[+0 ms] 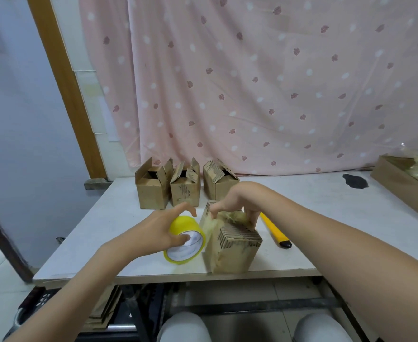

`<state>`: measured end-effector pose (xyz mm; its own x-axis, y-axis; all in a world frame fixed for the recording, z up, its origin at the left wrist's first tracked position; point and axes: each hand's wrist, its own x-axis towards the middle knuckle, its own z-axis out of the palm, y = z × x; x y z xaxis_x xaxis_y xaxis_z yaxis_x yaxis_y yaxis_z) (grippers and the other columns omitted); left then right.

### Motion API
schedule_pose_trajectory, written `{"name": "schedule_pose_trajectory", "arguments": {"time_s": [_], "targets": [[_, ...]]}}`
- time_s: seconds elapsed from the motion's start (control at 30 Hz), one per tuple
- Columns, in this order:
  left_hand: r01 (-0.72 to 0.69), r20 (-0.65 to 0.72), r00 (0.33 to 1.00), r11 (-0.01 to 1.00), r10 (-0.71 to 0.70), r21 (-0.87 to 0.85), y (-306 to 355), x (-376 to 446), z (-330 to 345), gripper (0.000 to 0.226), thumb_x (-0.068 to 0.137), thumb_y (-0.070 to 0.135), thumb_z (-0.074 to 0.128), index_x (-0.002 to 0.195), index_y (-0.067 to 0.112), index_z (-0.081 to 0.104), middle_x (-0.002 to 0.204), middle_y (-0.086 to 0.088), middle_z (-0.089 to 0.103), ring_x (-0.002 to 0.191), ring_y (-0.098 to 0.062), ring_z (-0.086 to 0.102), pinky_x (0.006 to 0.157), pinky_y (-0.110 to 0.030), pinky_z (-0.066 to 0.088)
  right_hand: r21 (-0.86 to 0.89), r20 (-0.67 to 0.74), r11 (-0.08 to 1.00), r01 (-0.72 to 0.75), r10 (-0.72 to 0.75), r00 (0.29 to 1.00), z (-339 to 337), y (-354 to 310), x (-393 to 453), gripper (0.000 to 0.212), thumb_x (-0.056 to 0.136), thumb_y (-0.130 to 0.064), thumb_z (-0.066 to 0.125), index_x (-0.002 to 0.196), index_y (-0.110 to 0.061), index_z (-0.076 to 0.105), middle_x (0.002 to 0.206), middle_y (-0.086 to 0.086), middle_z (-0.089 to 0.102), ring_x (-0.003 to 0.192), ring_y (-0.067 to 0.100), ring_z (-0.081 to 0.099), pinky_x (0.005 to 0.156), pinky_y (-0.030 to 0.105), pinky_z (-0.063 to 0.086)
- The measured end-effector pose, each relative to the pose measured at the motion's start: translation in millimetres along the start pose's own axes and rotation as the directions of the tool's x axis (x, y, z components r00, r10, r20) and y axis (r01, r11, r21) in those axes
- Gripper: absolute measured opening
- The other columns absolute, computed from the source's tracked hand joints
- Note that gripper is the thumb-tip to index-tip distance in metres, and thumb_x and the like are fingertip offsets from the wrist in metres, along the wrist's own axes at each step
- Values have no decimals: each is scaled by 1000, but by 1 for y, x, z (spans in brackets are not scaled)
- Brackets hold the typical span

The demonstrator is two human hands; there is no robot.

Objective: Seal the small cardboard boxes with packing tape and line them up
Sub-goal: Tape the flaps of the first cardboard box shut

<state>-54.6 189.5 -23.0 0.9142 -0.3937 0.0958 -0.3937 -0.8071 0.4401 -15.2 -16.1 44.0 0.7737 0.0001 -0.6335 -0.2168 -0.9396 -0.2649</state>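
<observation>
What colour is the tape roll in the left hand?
Yellow, with a white inner core; the tape roll shows clearly in the head view, held by the left hand.

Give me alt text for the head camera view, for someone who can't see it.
A person's left hand grips a yellow tape roll beside a small cardboard box that the right hand holds on a white table. Three open boxes stand in a row behind; a yellow utility knife lies to the right.
</observation>
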Motion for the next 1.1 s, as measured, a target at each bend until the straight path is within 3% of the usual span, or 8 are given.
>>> {"name": "schedule_pose_trajectory", "arguments": {"time_s": [0.13, 0.27, 0.47, 0.63, 0.77, 0.87, 0.97, 1.1], "targets": [[-13, -51, 999, 1000, 14, 18, 3, 2, -12, 30, 82, 34, 74, 105, 47, 60, 69, -1, 57, 54, -10, 43, 50, -19, 34, 159, -12, 986, 40, -38, 999, -2, 20, 7, 90, 85, -54, 64, 151, -5, 27, 149, 26, 34, 117, 42, 59, 100, 45, 51], [-25, -56, 998, 998, 28, 49, 12, 7, -16, 29, 81, 33, 74, 106, 44, 64, 61, -2, 54, 50, -11, 39, 48, -19, 32, 255, 7, 965, 66, -70, 998, -1, 31, 11, 86, 84, -51, 65, 149, -6, 31, 144, 24, 40, 114, 42, 61, 99, 45, 52], [-59, -17, 998, 995, 60, 79, 16, 5, -24, 43, 84, 24, 70, 114, 55, 65, 53, 24, 54, 51, -10, 40, 48, -17, 33, 360, 22, 930, 70, -83, 996, -3, 47, 17, 87, 75, -54, 71, 139, -2, 43, 123, 31, 58, 97, 40, 70, 89, 45, 57], [-82, -30, 996, 996, 83, 38, 15, 7, -27, 45, 84, 22, 70, 113, 57, 66, 49, 13, 48, 49, -12, 38, 47, -17, 32, 406, 16, 908, 103, -120, 993, -3, 55, 13, 63, 84, -48, 66, 121, 1, 53, 99, 24, 63, 77, 33, 70, 84, 42, 59], [-90, -10, 996, 991, 92, 96, 7, 9, -25, 56, 73, 27, 57, 108, 70, 60, 60, 1, 55, 53, -12, 40, 51, -23, 37, 410, 11, 905, 111, -127, 992, -3, 58, 13, 49, 86, -48, 63, 100, -3, 56, 95, 23, 64, 84, 35, 68, 93, 45, 55], [-95, -12, 995, 989, 97, 116, 4, 10, -28, 65, 68, 22, 52, 110, 73, 57, 63, -5, 57, 54, -13, 40, 52, -26, 40, 408, 9, 906, 115, -130, 991, -4, 61, 14, 53, 86, -48, 64, 108, -1, 55, 101, 25, 63, 87, 37, 68, 93, 45, 55], [-108, 9, 994, 990, 108, 93, 5, 7, -28, 70, 74, 10, 57, 116, 65, 59, 58, -2, 54, 51, -13, 40, 49, -20, 37, 428, 46, 898, 104, -137, 989, -6, 66, 14, 46, 87, -47, 64, 95, -2, 55, 115, 29, 60, 93, 38, 68, 96, 46, 54], [-146, 75, 988, 977, 136, 154, 9, 11, -12, 70, 77, 8, 57, 126, 58, 58, 55, 1, 49, 53, -13, 44, 48, -15, 34, 433, 61, 896, 94, -133, 989, -8, 68, 14, 44, 89, -44, 61, 94, -1, 55, 112, 26, 60, 93, 39, 66, 97, 47, 52]]}}
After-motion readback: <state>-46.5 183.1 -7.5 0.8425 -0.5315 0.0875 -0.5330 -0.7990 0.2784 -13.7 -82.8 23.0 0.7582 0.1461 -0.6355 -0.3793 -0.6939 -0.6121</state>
